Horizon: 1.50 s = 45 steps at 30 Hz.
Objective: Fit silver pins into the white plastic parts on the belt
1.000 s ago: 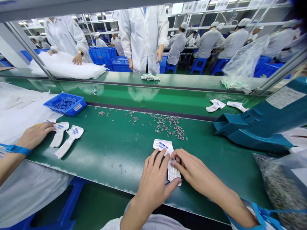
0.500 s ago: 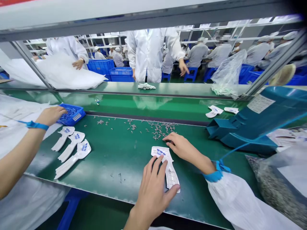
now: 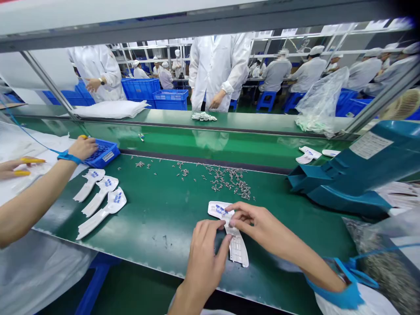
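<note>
A white curved plastic shell [image 3: 239, 250] with blue pieces set in its wide end lies in front of me on the green table. My left hand [image 3: 206, 256] is at its left edge, thumb and index fingertips pressing against it. Over the shell's middle, my right hand [image 3: 257, 223] has thumb and fingers pinched together; whatever is between them is too small to make out. Beyond my hands, small metal pieces [image 3: 229, 175], screw-like, are scattered across the table.
Several similar white shells [image 3: 113, 201] lie on the left, by a co-worker's hand [image 3: 83, 148] reaching into a blue bin [image 3: 108, 153]. A teal plastic holder [image 3: 354, 175] and a clear bag of small parts [image 3: 383, 262] stand right. A person in white [image 3: 215, 70] stands opposite.
My right hand has come from the scattered metal pieces back to the shell, fingers now pinched over it. My left hand has drawn its fingers in at the shell's edge.
</note>
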Tool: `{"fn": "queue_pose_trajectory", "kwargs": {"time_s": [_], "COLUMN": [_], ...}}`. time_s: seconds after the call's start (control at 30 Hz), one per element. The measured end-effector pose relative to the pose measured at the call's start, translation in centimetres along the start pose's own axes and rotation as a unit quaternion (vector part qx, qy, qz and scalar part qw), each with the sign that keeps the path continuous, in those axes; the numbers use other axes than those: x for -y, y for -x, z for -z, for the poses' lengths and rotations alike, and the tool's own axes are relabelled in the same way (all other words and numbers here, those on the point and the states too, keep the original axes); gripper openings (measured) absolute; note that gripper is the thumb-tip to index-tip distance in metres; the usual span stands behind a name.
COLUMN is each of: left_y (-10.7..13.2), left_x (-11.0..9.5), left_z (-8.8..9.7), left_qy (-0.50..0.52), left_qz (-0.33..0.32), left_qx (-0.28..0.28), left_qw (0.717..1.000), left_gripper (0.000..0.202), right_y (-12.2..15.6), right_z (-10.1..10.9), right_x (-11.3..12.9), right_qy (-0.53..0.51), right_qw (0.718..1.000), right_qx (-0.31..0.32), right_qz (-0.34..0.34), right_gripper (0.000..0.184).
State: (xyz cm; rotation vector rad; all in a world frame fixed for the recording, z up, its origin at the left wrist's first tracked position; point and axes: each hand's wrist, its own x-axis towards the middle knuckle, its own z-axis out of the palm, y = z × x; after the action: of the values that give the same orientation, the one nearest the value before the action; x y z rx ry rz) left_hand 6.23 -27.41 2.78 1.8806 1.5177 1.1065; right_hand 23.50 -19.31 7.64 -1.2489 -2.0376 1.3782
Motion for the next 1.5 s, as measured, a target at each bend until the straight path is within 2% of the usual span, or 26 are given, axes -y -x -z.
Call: {"fn": "queue_pose_trajectory", "kwargs": {"time_s": [0.07, 0.2, 0.4, 0.5, 0.67, 0.73, 0.9, 1.1, 1.3, 1.4, 1.5], "left_y": [-0.1, -0.2, -0.2, 0.0, 0.3, 0.2, 0.0, -0.1, -0.2, -0.4, -0.5], "left_x": [-0.1, -0.2, 0.0, 0.0, 0.2, 0.3, 0.3, 0.3, 0.1, 0.2, 0.3], "left_z": [0.1, 0.1, 0.0, 0.0, -0.4, -0.6, -0.7, -0.6, -0.6, -0.4, -0.3], "left_qy": [0.015, 0.033, 0.026, 0.012, -0.071, -0.093, -0.102, -0.099, -0.092, -0.083, -0.066], "left_qz": [-0.005, -0.01, 0.002, -0.016, -0.042, -0.043, -0.038, -0.04, -0.029, -0.019, -0.013], "left_qx": [-0.015, -0.046, -0.065, -0.031, 0.066, 0.093, 0.106, 0.099, 0.105, 0.105, 0.097], "left_qw": [1.0, 0.998, 0.998, 0.999, 0.994, 0.99, 0.988, 0.989, 0.99, 0.991, 0.993], "left_gripper": [0.013, 0.01, 0.007, 0.006, 0.047, 0.053, 0.053, 0.053, 0.053, 0.05, 0.049], "right_y": [0.9, 1.2, 1.2, 1.7, 2.2, 2.0, 1.3, 1.2, 1.3, 1.5, 1.7], "right_z": [-0.8, -1.8, -2.0, -1.2, 0.5, 0.8, 1.0, 0.8, 0.4, 0.0, -0.9], "right_x": [0.4, 0.5, 0.3, 0.4, 0.4, 0.3, 0.2, 0.1, -0.9, -1.2, -1.4], "right_qy": [-0.031, -0.031, -0.019, 0.016, 0.119, 0.157, 0.228, 0.259, 0.136, 0.005, -0.166], "right_qw": [0.999, 0.999, 0.999, 0.999, 0.991, 0.985, 0.971, 0.963, 0.986, 0.991, 0.968], "right_qx": [0.008, -0.02, -0.001, 0.01, 0.047, 0.061, 0.079, 0.074, 0.059, 0.041, -0.002], "right_qz": [-0.013, -0.034, -0.029, -0.033, -0.028, -0.016, -0.006, -0.021, -0.07, -0.127, -0.188], "right_gripper": [0.022, 0.022, 0.026, 0.024, 0.019, 0.019, 0.016, 0.016, 0.002, 0.014, 0.032]}}
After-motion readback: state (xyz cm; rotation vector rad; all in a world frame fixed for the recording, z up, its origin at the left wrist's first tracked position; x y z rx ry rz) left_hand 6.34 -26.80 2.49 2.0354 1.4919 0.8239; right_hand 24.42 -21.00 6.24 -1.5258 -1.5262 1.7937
